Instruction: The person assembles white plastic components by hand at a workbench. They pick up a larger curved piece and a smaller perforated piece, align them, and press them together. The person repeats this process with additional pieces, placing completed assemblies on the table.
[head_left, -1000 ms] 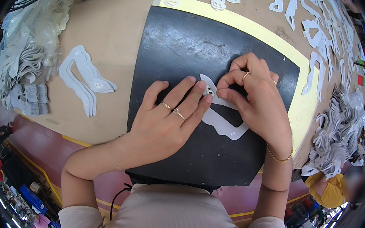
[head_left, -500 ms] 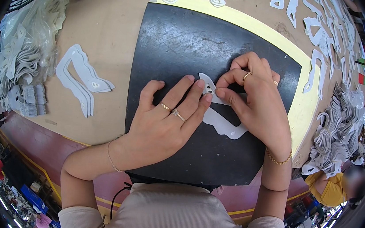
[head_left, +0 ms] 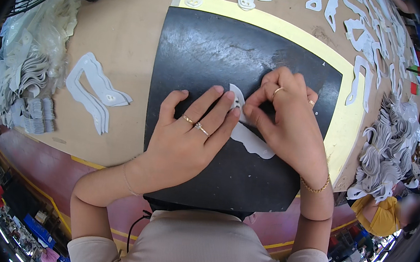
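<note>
A white, curved, flat cut piece [head_left: 251, 140] lies on the black mat in front of me, partly covered by both hands. On its upper end sits a small white oval patch with dark holes [head_left: 237, 102]. My left hand [head_left: 186, 136] lies flat with its fingers spread, their tips pressing on the piece and the patch's left side. At the patch's right edge, my right hand [head_left: 285, 118] has thumb and index finger pinched together. Whatever is between those fingertips is hidden.
The black mat [head_left: 214, 39] rests on a yellow sheet [head_left: 277, 23] over a brown table. Similar white pieces [head_left: 90, 80] lie at left, beside plastic-wrapped stacks [head_left: 35, 69]. Oval patches [head_left: 246, 2] lie at the far side. More stacks [head_left: 384, 149] stand at right, near a person in yellow [head_left: 377, 215].
My right hand has shifted slightly left and down, covering more of the white piece's right end. The left hand stays almost in place. The mat appears shifted slightly left on its right side.
</note>
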Motion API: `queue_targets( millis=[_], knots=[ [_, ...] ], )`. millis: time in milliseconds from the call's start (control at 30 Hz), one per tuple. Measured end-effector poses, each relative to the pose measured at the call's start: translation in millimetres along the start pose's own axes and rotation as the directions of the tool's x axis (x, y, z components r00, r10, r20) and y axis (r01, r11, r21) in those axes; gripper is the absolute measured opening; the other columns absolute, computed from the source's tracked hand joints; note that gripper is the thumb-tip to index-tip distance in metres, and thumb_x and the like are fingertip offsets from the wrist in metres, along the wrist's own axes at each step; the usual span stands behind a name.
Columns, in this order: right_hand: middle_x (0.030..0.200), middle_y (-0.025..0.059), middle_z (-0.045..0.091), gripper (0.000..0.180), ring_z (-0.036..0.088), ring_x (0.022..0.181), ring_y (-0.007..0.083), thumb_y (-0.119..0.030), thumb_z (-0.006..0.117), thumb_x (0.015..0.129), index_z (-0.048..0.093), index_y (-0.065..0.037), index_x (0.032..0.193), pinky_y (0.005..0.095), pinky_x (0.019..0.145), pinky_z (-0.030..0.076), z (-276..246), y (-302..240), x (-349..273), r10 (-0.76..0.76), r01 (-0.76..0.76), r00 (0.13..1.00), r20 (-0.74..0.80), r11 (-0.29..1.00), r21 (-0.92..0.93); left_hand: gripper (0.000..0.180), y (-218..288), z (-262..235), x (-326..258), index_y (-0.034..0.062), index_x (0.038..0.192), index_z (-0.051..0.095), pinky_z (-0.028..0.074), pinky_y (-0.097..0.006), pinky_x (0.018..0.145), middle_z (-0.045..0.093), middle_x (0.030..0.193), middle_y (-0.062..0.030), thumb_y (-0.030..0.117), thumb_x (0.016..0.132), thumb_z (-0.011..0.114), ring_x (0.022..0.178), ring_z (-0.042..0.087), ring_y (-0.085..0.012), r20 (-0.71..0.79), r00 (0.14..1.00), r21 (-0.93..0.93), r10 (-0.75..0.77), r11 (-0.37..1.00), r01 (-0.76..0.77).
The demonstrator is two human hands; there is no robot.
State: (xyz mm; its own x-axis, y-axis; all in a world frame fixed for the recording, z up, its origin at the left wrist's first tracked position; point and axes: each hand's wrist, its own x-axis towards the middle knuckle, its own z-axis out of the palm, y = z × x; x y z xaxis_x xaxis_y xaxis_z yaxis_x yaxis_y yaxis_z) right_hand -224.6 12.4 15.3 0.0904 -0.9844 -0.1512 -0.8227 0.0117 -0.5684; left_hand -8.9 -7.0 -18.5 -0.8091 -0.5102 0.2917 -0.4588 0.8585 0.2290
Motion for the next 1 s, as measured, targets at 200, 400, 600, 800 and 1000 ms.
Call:
queue_targets(
  millis=[200,400,600,800,1000],
  knots=[
    [0.097,0.0034,0.052,0.009,0.051,0.099,0.0238,-0.013,0.079,0.080,0.072,-0.008,0.080,0.0412,0.091,0.030,8.5,-2.9,-24.4,0.065,-0.063,0.998,-0.026,0.997,0.053,0.032,4.2,-2.3,-9.2,0.0001,0.117,0.071,0.039,-0.055,0.106,0.065,0.132,-0.0142,0.014,0.088,0.065,0.128,0.059,-0.0281,0.040,0.999,-0.079,0.035,0.996,-0.032],
    [0.100,0.0034,0.053,0.009,0.051,0.101,0.0233,-0.015,0.079,0.082,0.075,-0.008,0.087,0.0387,0.091,0.030,2.5,0.7,-20.1,0.063,-0.059,0.997,-0.043,0.995,0.083,0.036,14.2,1.9,-14.9,-0.0003,0.121,0.070,0.039,-0.055,0.104,0.064,0.131,-0.0125,0.011,0.088,0.066,0.130,0.058,-0.0288,0.045,0.999,-0.035,0.029,0.999,-0.028],
    [0.105,0.0032,0.054,0.014,0.052,0.102,0.0232,-0.015,0.080,0.079,0.074,-0.008,0.090,0.0373,0.094,0.033,0.0,2.5,-15.1,0.048,-0.048,0.999,0.016,0.998,0.037,0.041,20.1,2.9,-18.8,0.0016,0.126,0.069,0.036,-0.055,0.105,0.061,0.138,-0.0102,0.007,0.086,0.067,0.133,0.057,-0.0280,0.050,0.999,-0.039,-0.012,0.999,0.014],
    [0.105,0.0032,0.053,0.013,0.050,0.101,0.0236,-0.015,0.080,0.079,0.073,-0.008,0.089,0.0375,0.093,0.033,2.9,2.4,-14.4,0.031,-0.032,0.999,0.013,0.999,0.018,0.040,19.3,4.0,-21.4,0.0015,0.128,0.068,0.036,-0.054,0.104,0.061,0.139,-0.0106,0.008,0.089,0.066,0.134,0.057,-0.0280,0.056,0.998,-0.034,-0.009,0.999,0.011],
    [0.107,0.0040,0.054,0.013,0.050,0.102,0.0244,-0.016,0.079,0.080,0.073,-0.007,0.088,0.0378,0.095,0.033,3.4,1.1,-15.4,0.050,-0.050,0.999,0.015,0.999,-0.002,0.040,19.8,3.9,-21.0,0.0022,0.129,0.068,0.035,-0.054,0.104,0.060,0.139,-0.0102,0.009,0.089,0.066,0.134,0.057,-0.0274,0.058,0.998,-0.045,-0.016,0.999,0.018]
  ],
)
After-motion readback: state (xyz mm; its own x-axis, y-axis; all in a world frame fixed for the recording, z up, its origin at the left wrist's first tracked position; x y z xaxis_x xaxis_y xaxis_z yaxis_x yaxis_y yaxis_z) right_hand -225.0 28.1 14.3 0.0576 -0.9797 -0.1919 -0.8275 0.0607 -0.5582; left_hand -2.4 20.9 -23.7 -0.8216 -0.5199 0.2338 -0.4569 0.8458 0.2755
